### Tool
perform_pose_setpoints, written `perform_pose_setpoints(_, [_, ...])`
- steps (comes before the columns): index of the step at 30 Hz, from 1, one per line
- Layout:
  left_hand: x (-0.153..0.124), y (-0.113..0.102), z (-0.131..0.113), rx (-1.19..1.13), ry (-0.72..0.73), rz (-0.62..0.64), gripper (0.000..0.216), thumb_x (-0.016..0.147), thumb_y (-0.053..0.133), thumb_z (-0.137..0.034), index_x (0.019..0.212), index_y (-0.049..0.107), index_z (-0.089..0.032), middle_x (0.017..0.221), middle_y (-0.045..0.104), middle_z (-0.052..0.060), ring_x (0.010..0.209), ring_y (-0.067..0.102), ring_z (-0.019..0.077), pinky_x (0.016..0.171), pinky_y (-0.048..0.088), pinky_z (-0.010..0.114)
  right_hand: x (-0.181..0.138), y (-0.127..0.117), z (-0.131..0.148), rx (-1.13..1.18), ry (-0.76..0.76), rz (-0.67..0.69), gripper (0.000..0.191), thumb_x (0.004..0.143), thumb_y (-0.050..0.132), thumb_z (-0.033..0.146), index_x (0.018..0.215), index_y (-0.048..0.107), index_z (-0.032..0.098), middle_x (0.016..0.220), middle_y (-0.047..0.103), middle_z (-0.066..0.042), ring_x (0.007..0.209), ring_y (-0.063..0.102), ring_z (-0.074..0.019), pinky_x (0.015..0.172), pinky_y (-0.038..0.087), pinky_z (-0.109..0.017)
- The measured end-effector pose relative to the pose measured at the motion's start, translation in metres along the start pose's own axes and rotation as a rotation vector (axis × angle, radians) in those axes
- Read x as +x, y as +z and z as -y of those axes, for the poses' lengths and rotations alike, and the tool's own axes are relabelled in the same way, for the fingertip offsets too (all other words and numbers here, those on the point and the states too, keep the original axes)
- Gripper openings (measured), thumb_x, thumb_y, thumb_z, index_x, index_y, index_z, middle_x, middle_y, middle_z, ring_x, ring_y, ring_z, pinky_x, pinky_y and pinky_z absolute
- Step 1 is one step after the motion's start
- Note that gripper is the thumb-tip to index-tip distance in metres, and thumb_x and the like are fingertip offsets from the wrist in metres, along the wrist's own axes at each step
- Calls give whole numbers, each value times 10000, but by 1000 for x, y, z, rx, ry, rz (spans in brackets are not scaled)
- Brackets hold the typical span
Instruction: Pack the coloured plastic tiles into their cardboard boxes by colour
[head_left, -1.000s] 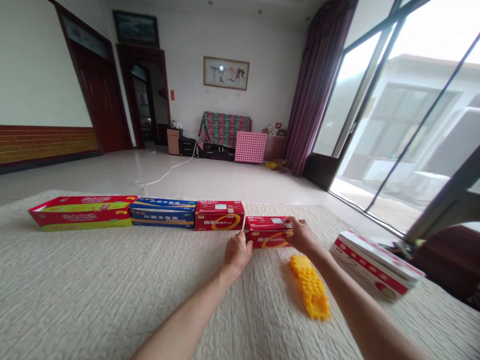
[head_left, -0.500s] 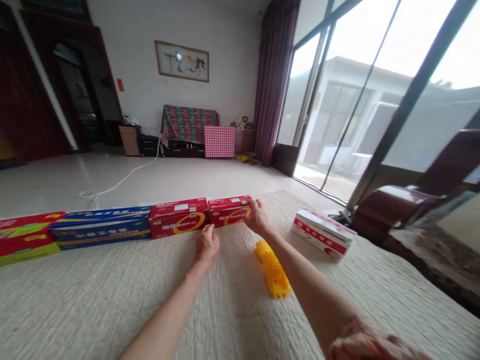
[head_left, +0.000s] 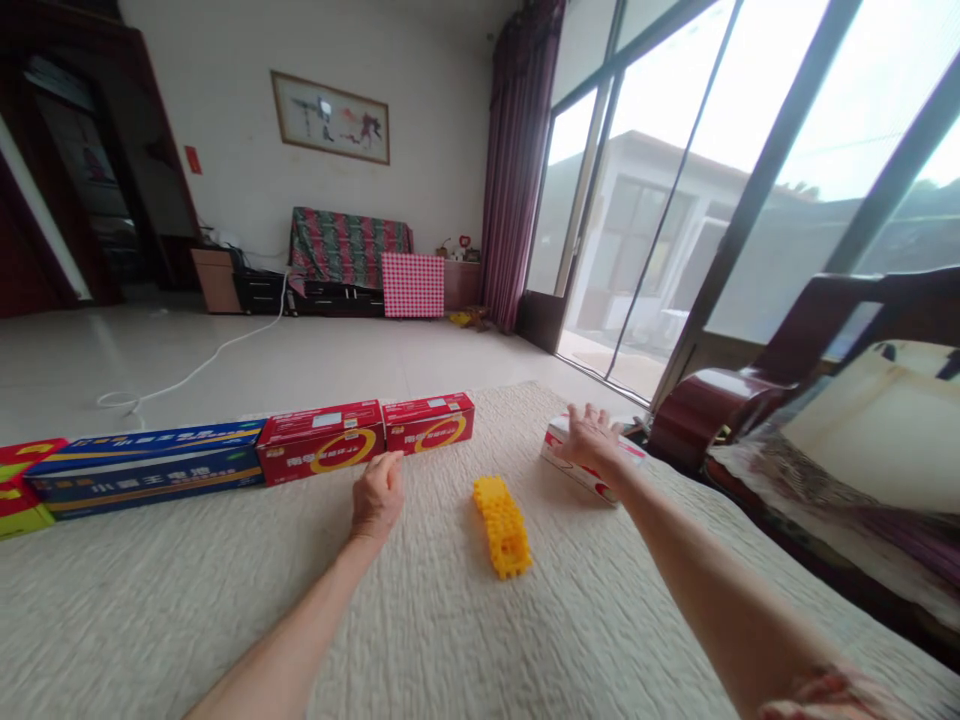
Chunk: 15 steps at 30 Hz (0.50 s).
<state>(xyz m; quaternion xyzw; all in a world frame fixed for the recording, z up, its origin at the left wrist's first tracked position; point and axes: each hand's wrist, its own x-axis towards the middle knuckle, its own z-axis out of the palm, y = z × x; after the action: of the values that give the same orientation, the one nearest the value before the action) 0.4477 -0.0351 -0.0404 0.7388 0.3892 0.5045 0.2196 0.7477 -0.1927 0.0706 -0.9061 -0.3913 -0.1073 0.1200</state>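
Note:
My right hand is open, fingers spread, over the top of a white and red box on the right. My left hand is closed in a loose fist, with nothing visible in it, just in front of the red boxes. The smaller red box stands end to end with a larger red box. To their left a long blue box and a red and yellow-green box continue the row. A yellow bumpy plastic piece lies between my hands.
The boxes rest on a pale ribbed cover. A dark wooden armrest stands at the right edge. Across the tiled floor are a cabinet with a red checked cloth, a white cable and glass doors.
My right hand has left the smaller red box and moved right to the white and red box, its fingers spreading. My left hand stays near the red boxes. The view has turned right.

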Motion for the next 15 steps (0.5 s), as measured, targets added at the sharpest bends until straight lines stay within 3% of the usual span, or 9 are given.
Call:
perform_pose_setpoints(4, [-4,14,-32,-106,105,174,365,746,438,-146,987,703,-219,1048,705,69,1089,616,250,1017,447,382,-1,-7,-27,-87,102,95,904,477,812,428,1279,473,187,1314,469,-251,1235,376,-503,898,259,-673])
perform_pose_setpoints(8, [3,48,-90,-262,95,410,449,704,492,-96,1095,682,-208,1172,673,80,1211,543,276,1099,366,409,-4,-9,-38,-122,123,153,940,474,805,458,1303,449,195,1244,518,-238,1193,419,-503,853,300,-645])
perform_pose_setpoints(12, [10,86,-139,-279,79,500,503,678,562,-74,1170,648,-135,1247,630,145,1205,547,306,1085,376,404,-12,-16,-41,-96,27,193,802,552,756,305,1284,456,179,1175,552,-209,1093,529,-410,835,364,-541])
perform_pose_setpoints(15, [14,92,-157,-268,33,518,594,706,604,-111,1294,542,-56,1299,567,231,1241,510,357,1076,368,454,-23,-34,-34,-60,-96,169,733,628,697,304,1302,434,189,1212,530,-187,1072,544,-350,838,380,-469])
